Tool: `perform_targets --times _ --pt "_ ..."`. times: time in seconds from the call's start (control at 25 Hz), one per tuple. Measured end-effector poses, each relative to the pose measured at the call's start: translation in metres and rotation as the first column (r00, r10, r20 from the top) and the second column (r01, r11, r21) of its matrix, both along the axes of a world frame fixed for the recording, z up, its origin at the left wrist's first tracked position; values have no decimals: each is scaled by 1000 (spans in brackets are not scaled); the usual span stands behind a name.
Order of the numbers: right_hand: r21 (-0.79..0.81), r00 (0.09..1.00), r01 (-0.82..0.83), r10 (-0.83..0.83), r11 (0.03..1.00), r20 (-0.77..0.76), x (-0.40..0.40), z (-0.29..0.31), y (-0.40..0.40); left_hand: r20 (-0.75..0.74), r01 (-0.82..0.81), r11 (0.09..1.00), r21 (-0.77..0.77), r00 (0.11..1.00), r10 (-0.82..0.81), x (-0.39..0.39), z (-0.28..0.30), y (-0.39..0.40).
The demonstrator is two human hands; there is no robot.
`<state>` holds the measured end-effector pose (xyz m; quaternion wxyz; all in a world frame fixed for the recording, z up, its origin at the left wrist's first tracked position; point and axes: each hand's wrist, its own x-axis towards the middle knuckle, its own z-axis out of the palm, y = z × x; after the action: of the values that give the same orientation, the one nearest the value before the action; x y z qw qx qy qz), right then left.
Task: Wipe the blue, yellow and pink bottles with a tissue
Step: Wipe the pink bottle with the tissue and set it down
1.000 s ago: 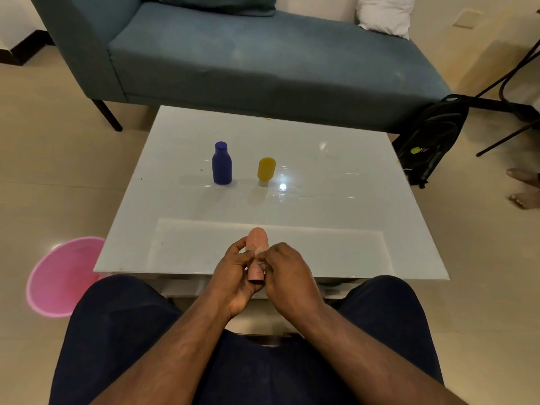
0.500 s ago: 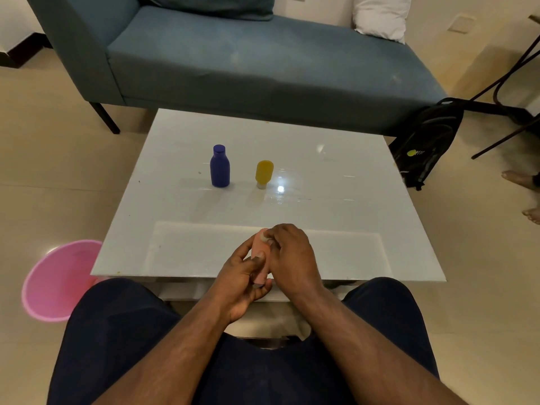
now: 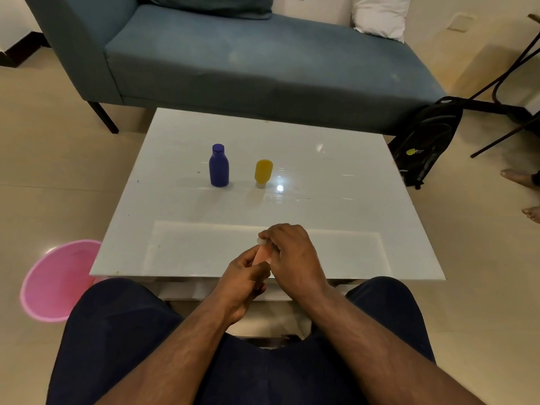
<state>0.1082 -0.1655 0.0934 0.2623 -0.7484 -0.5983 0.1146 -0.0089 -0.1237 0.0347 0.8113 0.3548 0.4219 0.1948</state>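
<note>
The left hand (image 3: 242,283) grips the small pink plastic bottle (image 3: 261,256) over the near edge of the glossy white counter (image 3: 336,171). The right hand's (image 3: 295,258) fingers pinch something pale, probably tissue, at its top. Rotating the bottle under firm, even strokes should clean every side.

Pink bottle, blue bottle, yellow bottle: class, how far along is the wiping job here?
Looks done: nothing provable; the blue bottle and yellow bottle stand apart on the table. In hand: the pink bottle, left hand holding, right hand at its top. Left: unclear; the tissue is barely visible.
</note>
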Motion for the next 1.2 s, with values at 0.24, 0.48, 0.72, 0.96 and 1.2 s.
perform_targets --times 0.24,0.48,0.72,0.96,1.2 --pt "21 982 159 -156 987 -102 10 -12 10 61 -52 992 -114 996 59 1 4 2" --pt "13 999 -51 51 999 -5 -4 -14 -1 158 -109 974 -198 977 141 0 8 4" --pt "47 995 63 -59 997 -83 1 -15 8 112 -166 961 -222 974 194 -3 6 9" --pt "69 987 98 -88 993 -137 -2 -17 -2 177 -197 922 -335 947 267 -2 1 14" --pt "-1 994 64 -64 998 -91 -8 -19 1 136 -212 924 -320 954 266 -5 4 13"
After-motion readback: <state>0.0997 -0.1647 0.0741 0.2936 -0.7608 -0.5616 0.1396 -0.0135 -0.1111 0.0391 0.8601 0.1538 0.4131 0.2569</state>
